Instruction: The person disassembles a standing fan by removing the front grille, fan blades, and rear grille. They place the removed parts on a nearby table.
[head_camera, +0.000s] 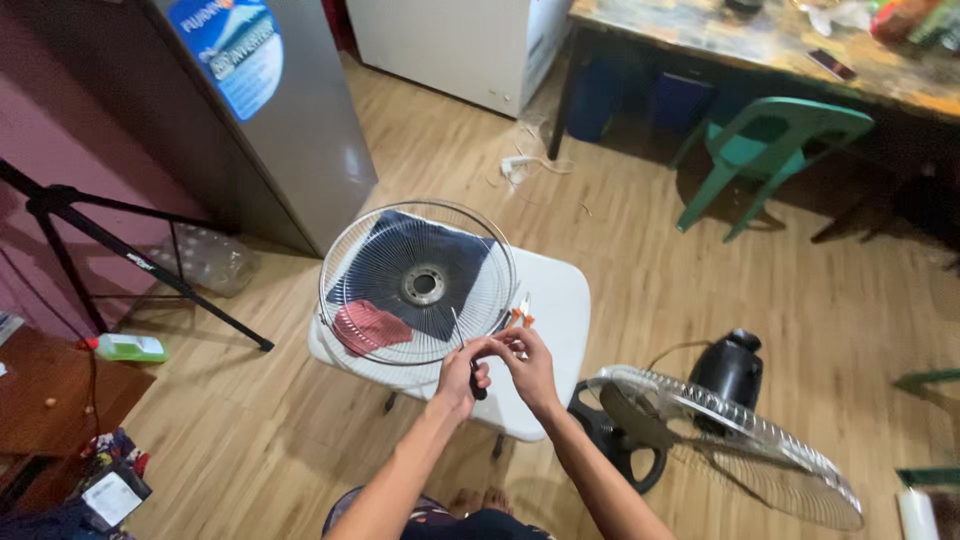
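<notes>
Fan guard (418, 283), a round wire grille with a grey hub ring at its middle, lies flat on a white stool (555, 330) near the centre of the view, over a dark blue cloth (400, 255) and a red cloth (366, 326) that show through its wires. At the guard's five o'clock edge both hands meet. The left hand (462, 372) is closed around a small dark-handled tool (479, 385), whose thin shaft points up toward the rim; what kind of tool it is cannot be told. The right hand (528, 365) has its fingers pinched narrow right against the left hand's fingertips, on something too small to make out. Just beyond the right hand, at its twelve o'clock, orange-handled pliers (520, 313) lie on the stool beside the guard's rim. At four o'clock from the stool, an electric fan (715, 430) with a black motor housing and its second wire guard lies tipped over on the wooden floor. A grey refrigerator (290, 110) stands at ten o'clock, a black tripod (110, 250) at nine o'clock, and a green plastic chair (770, 150) at two o'clock.
</notes>
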